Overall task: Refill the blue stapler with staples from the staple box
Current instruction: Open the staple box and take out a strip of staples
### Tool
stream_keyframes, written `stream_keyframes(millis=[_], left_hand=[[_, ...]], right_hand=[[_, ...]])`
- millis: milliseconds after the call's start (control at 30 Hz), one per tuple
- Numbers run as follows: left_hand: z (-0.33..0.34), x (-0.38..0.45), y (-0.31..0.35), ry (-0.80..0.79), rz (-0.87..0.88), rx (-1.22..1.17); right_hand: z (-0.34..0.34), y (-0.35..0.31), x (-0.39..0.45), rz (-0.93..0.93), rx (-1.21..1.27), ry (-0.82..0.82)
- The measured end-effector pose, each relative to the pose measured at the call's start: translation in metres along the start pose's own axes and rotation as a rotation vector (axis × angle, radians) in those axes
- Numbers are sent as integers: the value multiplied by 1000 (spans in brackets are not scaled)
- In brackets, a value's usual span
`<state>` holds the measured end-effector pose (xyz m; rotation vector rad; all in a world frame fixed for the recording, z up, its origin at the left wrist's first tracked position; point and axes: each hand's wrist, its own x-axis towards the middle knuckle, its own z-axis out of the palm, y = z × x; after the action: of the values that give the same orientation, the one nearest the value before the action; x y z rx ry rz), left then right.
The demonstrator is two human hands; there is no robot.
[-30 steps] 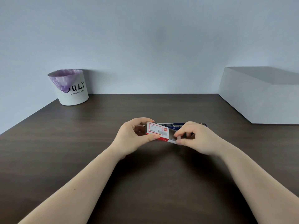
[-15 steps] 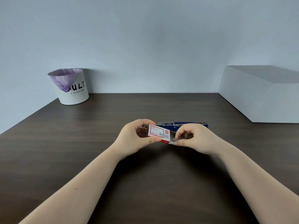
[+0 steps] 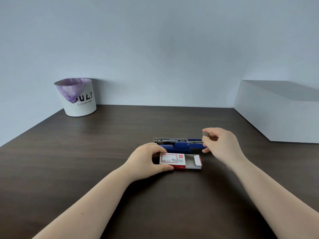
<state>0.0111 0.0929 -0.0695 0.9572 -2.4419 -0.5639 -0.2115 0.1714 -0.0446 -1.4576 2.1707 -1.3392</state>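
Staple box [image 3: 180, 161] now lowered onto desk [image 3: 103, 152], right hand [image 3: 221, 145] lifted away.

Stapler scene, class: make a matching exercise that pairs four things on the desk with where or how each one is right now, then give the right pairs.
Things:
1. staple box
2. stapler
3. bin
4. staple strip

States:
A. pinched in the right hand
B. back left corner, purple liner
C. tray slid out, held by the left hand
D. lying opened, just behind the box

Pairs: 1-C, 2-D, 3-B, 4-A
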Motion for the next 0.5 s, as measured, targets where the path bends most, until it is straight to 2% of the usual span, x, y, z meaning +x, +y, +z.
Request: stream_keyframes(millis=[367,500], left_hand=[[-3,0,0,33,39,-42],[-12,-1,-2,72,13,-101]], right_hand=[[8,-42,25,-261,-384,-414],[13,-46,27,-309,-410,-405]])
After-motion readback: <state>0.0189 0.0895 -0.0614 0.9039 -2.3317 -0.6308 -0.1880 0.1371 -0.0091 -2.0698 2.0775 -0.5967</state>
